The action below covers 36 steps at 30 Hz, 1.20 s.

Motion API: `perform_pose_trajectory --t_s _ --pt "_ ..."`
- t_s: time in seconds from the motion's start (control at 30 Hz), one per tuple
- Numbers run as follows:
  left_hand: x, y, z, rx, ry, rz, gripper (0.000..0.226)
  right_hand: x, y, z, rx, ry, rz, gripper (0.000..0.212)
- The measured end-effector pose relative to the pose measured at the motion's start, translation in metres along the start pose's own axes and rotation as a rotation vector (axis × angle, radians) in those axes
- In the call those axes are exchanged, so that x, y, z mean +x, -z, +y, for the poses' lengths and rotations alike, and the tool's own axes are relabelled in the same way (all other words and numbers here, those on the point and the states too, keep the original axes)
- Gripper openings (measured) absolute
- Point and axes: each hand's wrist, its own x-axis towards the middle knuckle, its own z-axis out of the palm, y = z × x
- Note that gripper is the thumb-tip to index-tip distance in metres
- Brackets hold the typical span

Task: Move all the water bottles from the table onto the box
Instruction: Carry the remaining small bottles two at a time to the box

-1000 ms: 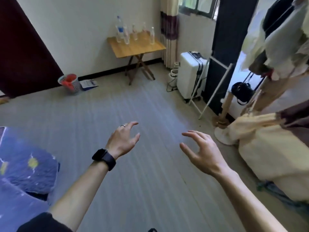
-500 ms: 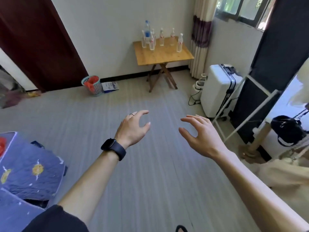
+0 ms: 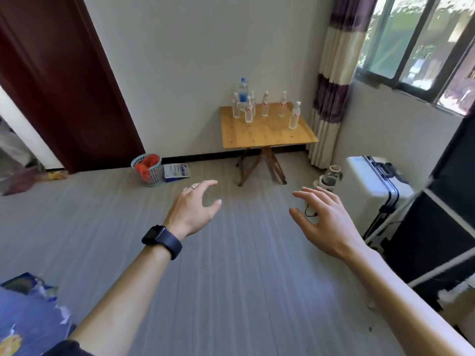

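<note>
Stretching ahead of both hands, the grey floor (image 3: 231, 278) runs to a wooden folding worktop (image 3: 267, 134) against the far wall, well beyond the fingertips. A white suitcase (image 3: 367, 181) stands just past the right hand (image 3: 326, 222). That hand and the left hand (image 3: 192, 209) reach forward with fingers spread and lightly bent, holding nothing. The water bottles (image 3: 265, 106) stand upright at the worktop's back, one tall blue-labelled bottle (image 3: 243, 95) among smaller ones bunched close together. No box can be picked out. Grabbing into that bunch would likely topple neighbours, since slim bottles tip easily.
</note>
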Motion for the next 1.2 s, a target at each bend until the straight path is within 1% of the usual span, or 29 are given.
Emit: perform_pose_trajectory --t_s 0.13,0.27,0.43,0.53,0.63,0.73,0.87,1.0,1.2 --pt "0.09 -0.009 -0.009 -0.033 -0.01 -0.017 0.049 0.079 -0.012 0.017 -0.009 0.005 0.024 0.05" --pt "0.182 -0.027 -0.006 -0.034 -0.042 -0.085 0.048 0.154 -0.021 0.044 -0.018 -0.044 0.057 0.048" --pt "0.291 -0.064 -0.004 -0.042 -0.085 -0.118 0.047 0.24 -0.043 0.089 -0.01 -0.092 0.089 0.048" --pt "0.353 -0.09 -0.005 -0.042 -0.095 -0.144 0.047 0.29 -0.061 0.117 0.045 -0.131 0.097 0.046" --pt "0.413 -0.112 -0.008 -0.037 -0.081 -0.167 0.046 0.34 -0.078 0.149 0.115 -0.173 0.086 0.045" --pt "0.466 -0.127 -0.012 -0.024 -0.038 -0.205 0.046 0.393 -0.091 0.178 0.162 -0.204 0.038 0.043" --pt "0.539 -0.145 -0.018 -0.02 0.014 -0.209 0.045 0.468 -0.104 0.213 0.175 -0.207 -0.015 0.043" --pt "0.611 -0.167 -0.025 0.011 0.04 -0.259 0.045 0.537 -0.12 0.245 0.175 -0.219 -0.051 0.043" --pt "0.743 -0.219 -0.033 0.018 0.024 -0.295 0.046 0.647 -0.151 0.305 0.157 -0.245 -0.087 0.045"
